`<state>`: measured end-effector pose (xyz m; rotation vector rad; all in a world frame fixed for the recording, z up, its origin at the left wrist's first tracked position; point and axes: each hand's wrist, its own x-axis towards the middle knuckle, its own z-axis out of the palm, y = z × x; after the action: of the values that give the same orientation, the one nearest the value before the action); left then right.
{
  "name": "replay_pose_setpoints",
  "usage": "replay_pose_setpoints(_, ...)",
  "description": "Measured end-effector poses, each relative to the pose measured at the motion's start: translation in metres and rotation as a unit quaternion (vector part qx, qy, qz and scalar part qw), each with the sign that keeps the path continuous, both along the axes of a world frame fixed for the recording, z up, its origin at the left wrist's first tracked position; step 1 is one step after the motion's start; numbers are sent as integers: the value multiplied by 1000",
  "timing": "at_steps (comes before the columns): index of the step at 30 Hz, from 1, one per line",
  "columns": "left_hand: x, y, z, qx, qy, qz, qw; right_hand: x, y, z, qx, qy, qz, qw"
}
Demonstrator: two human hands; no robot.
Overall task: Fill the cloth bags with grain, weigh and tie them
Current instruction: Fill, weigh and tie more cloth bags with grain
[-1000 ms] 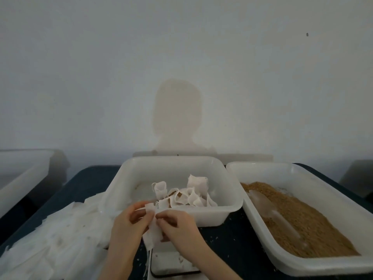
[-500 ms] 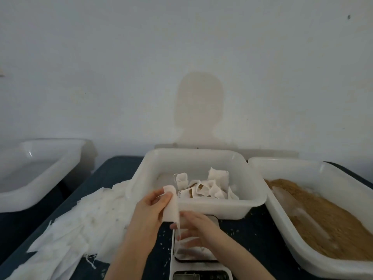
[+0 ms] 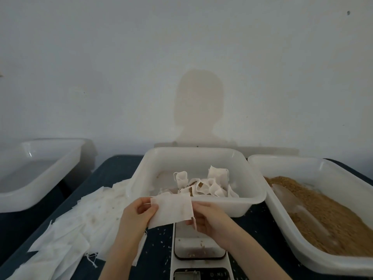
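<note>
At 6 o'clock, nearest the camera, one white scale (image 3: 199, 257) sits on the dark tabletop (image 3: 113, 170); its display is cut off by the frame's lower edge and unreadable. Just above it, the left hand (image 3: 139, 214) pinches the left edge of one flat white cloth bag (image 3: 171, 209), while the right hand (image 3: 205, 216) grips its right edge, the fingers partly hidden behind the cloth. A heap of empty bags (image 3: 80, 221) spreads at 8 o'clock, too overlapped to count. Three white tubs show: the middle tub (image 3: 201, 158) at 12 o'clock holds several filled bags (image 3: 203, 185), tangled and hard to count; the right tub (image 3: 314, 166) at 3 o'clock holds brown grain (image 3: 327, 215), its far side cut off; the left tub (image 3: 40, 170) lies at 10 o'clock.
</note>
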<state>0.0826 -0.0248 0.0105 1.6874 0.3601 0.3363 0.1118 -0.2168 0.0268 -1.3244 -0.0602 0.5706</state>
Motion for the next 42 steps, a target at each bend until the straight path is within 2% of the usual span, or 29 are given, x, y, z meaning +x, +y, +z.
replay_pose_setpoints(4,0,-1,-6,56,5,11,998,-2,2,1,-59,-35,2,998)
replay_pose_setpoints(6,-2,-3,-6,121,12,17,992,-2,3,3,-110,-80,-10,991)
replay_pose_setpoints(8,-4,-8,-4,208,-17,46,977,-1,4,5,-158,-128,-32,979)
replay_pose_setpoints(10,-8,-17,4,297,-80,60,950,0,7,9,-202,-171,-50,963)
replay_pose_setpoints(12,-12,-28,15,355,-159,-6,921,0,9,13,-224,-210,-53,950)
replay_pose_setpoints(14,-13,-35,23,433,-225,-79,870,0,10,17,-225,-234,-44,945)
replay_pose_setpoints(16,-11,-38,28,502,-261,-101,818,0,8,20,-223,-236,-39,945)
replay_pose_setpoints(18,-10,-38,35,532,-257,-106,800,1,3,21,-223,-238,-38,945)
replay_pose_setpoints(20,-9,-36,40,552,-244,-110,789,3,-2,20,-230,-255,-40,938)
replay_pose_setpoints(22,-9,-35,43,563,-234,-118,784,5,-8,19,-284,-308,-46,907)
replay_pose_setpoints(24,-9,-36,46,576,-225,-135,774,7,-14,19,-397,-396,-21,828)
replay_pose_setpoints(26,-10,-41,46,589,-219,-149,764,8,-16,23,-489,-435,50,754)
replay_pose_setpoints(29,-10,-46,41,594,-214,-166,758,7,-18,27,-550,-443,112,699)
replay_pose_setpoints(30,-9,-48,38,588,-214,-174,761,6,-19,28,-557,-442,117,693)
replay_pose_setpoints(32,-6,-50,31,566,-209,-191,774,7,-23,29,-550,-433,118,705)
replay_pose_setpoints(36,-1,-58,23,494,-210,-215,816,6,-29,35,-565,-417,112,704)
replay_pose_setpoints(39,1,-62,24,483,-206,-223,821,4,-35,41,-602,-440,82,661)
replay_pose_setpoints(42,3,-67,24,508,-215,-228,802,3,-42,43,-609,-465,95,636)
